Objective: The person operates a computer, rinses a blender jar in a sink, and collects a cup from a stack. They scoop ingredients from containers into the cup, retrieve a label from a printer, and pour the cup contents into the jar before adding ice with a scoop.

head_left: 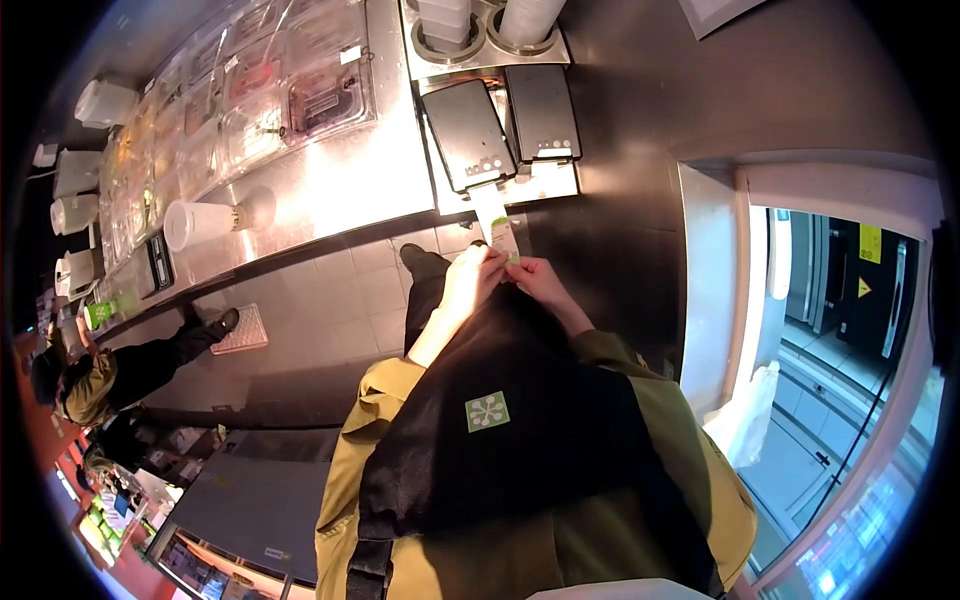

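Both hands pinch the lower end of a label (500, 228): left hand (468, 280) at its left edge, right hand (538, 280) at its right, fingertips closed on the paper. The label is a white strip with green print, running up to the slot of the left printer (468, 135). A second printer (542, 112) sits just beside it. Both stand on the steel counter (350, 180). Cup stacks (525, 20) behind. A co-worker (90, 385) stands well apart, far left.
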A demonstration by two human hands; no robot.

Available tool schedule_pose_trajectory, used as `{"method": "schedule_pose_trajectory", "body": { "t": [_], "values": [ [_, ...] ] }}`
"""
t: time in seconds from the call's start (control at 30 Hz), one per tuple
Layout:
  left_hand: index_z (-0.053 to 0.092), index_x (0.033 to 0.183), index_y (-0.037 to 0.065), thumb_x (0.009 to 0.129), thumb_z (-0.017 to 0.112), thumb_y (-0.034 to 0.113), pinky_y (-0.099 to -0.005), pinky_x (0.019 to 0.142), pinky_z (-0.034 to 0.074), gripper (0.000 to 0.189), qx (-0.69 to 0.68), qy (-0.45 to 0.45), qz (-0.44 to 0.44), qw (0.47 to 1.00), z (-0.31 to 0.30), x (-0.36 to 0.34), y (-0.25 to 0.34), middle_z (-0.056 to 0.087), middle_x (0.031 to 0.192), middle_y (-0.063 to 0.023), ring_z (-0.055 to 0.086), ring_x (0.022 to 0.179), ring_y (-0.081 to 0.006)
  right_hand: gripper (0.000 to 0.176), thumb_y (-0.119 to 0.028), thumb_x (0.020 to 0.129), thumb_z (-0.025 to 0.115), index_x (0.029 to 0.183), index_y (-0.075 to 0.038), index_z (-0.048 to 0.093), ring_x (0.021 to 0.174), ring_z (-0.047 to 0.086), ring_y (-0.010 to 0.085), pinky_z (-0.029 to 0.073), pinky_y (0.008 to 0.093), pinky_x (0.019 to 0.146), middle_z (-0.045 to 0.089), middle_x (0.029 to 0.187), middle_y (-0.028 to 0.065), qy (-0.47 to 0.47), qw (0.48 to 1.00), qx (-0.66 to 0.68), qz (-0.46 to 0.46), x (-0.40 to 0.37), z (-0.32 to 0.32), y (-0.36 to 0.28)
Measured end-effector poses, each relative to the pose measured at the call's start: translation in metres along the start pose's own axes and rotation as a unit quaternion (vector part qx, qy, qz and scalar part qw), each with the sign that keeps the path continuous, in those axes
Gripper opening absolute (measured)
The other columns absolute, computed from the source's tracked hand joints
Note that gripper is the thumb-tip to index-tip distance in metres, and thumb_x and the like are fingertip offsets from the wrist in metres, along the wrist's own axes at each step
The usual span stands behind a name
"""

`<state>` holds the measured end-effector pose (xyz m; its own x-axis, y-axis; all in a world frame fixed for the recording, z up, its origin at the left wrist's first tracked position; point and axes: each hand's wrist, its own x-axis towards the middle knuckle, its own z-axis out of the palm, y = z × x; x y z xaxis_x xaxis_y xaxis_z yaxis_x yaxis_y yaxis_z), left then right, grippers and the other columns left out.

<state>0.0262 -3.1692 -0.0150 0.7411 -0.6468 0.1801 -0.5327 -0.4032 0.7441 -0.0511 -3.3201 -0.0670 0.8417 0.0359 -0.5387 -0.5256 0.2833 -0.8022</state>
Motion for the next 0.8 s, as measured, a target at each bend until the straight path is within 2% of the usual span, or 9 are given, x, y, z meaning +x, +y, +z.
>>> {"method": "schedule_pose_trajectory", "body": {
  "t": [0.1,0.2,0.3,0.43,0.53,0.57,0.6,0.67,0.8],
  "values": [
    [0.064,0.089,0.005,0.065,0.067,0.007,-0.0317,0.064,0.045,0.024,0.004,0.001,0.007,1.0,-0.001,0.002,-0.001,0.057,0.079,-0.0057,0.054,0.072,-0.024,0.019,-0.016,0.085,0.053,0.087,0.001,0.062,0.07,0.053,0.0064,0.042,0.0227,0.065,0.061,0.074,0.0011,0.005,0.997,-0.067,-0.034,0.004,-0.001,0.001],
    [0.064,0.086,0.005,0.066,0.067,0.007,-0.0318,0.062,0.045,0.021,0.001,0.009,0.012,1.0,0.0,0.005,-0.003,0.056,0.077,-0.0059,0.054,0.071,-0.0238,0.019,-0.016,0.085,0.053,0.085,0.001,0.062,0.069,0.053,0.0072,0.043,0.0242,0.063,0.06,0.071,0.002,0.017,0.993,-0.116,-0.028,0.003,-0.002,-0.001],
    [0.062,0.081,0.004,0.067,0.066,0.006,-0.0314,0.061,0.045,0.015,-0.025,0.016,0.003,1.0,0.001,0.004,-0.007,0.056,0.074,-0.0068,0.054,0.069,-0.0241,0.018,-0.015,0.084,0.053,0.086,0.001,0.061,0.069,0.053,0.0087,0.043,0.0257,0.063,0.06,0.07,0.0032,0.054,0.986,-0.135,-0.085,0.008,0.0,0.007],
    [0.06,0.077,0.003,0.069,0.064,0.004,-0.03,0.058,0.044,0.009,-0.076,0.033,-0.033,0.996,0.001,0.004,-0.01,0.055,0.071,-0.0088,0.055,0.065,-0.0246,0.018,-0.014,0.084,0.053,0.086,0.001,0.061,0.07,0.054,0.0097,0.043,0.0261,0.064,0.06,0.072,0.0048,0.047,0.985,-0.147,-0.077,0.007,0.0,0.008],
    [0.06,0.077,0.003,0.073,0.061,0.003,-0.0276,0.055,0.043,0.004,-0.102,0.052,-0.107,0.988,-0.002,0.006,-0.01,0.054,0.07,-0.0089,0.054,0.061,-0.0222,0.017,-0.013,0.084,0.052,0.086,0.001,0.061,0.071,0.054,0.0097,0.043,0.0257,0.065,0.061,0.074,0.0051,0.037,0.99,-0.119,-0.066,-0.001,-0.002,0.006],
    [0.06,0.077,0.002,0.075,0.058,0.003,-0.025,0.053,0.041,0.002,-0.118,0.059,-0.133,0.982,-0.005,0.008,-0.01,0.053,0.07,-0.0079,0.052,0.059,-0.0168,0.016,-0.013,0.084,0.052,0.086,0.001,0.061,0.071,0.054,0.0096,0.043,0.0255,0.065,0.061,0.075,0.0049,0.039,0.993,-0.102,-0.053,0.001,-0.004,0.012],
    [0.06,0.076,0.001,0.076,0.06,0.003,-0.0233,0.052,0.04,0.002,-0.134,0.093,-0.148,0.975,-0.008,0.011,-0.013,0.054,0.071,-0.0069,0.05,0.058,-0.0128,0.016,-0.012,0.084,0.052,0.086,0.001,0.061,0.072,0.054,0.0094,0.043,0.0253,0.065,0.061,0.075,0.0047,0.04,0.995,-0.086,-0.041,0.003,-0.008,0.018],
    [0.06,0.076,0.002,0.075,0.061,0.004,-0.0216,0.052,0.039,0.003,-0.146,0.142,-0.168,0.965,-0.012,0.019,-0.017,0.056,0.074,-0.007,0.05,0.059,-0.011,0.017,-0.012,0.087,0.05,0.093,0.0,0.06,0.075,0.055,0.0091,0.045,0.0239,0.069,0.061,0.081,0.0032,0.014,0.995,-0.096,-0.028,0.001,-0.016,0.02],
    [0.061,0.082,0.005,0.07,0.066,0.008,-0.0286,0.057,0.045,0.014,-0.117,-0.021,-0.073,0.99,-0.026,0.028,0.004,0.059,0.081,-0.0074,0.056,0.064,-0.0201,0.017,-0.012,0.089,0.048,0.096,0.0,0.058,0.077,0.055,0.0091,0.045,0.023,0.071,0.061,0.085,0.0028,-0.011,0.994,-0.106,-0.012,-0.001,-0.011,-0.001]
  ]
}}
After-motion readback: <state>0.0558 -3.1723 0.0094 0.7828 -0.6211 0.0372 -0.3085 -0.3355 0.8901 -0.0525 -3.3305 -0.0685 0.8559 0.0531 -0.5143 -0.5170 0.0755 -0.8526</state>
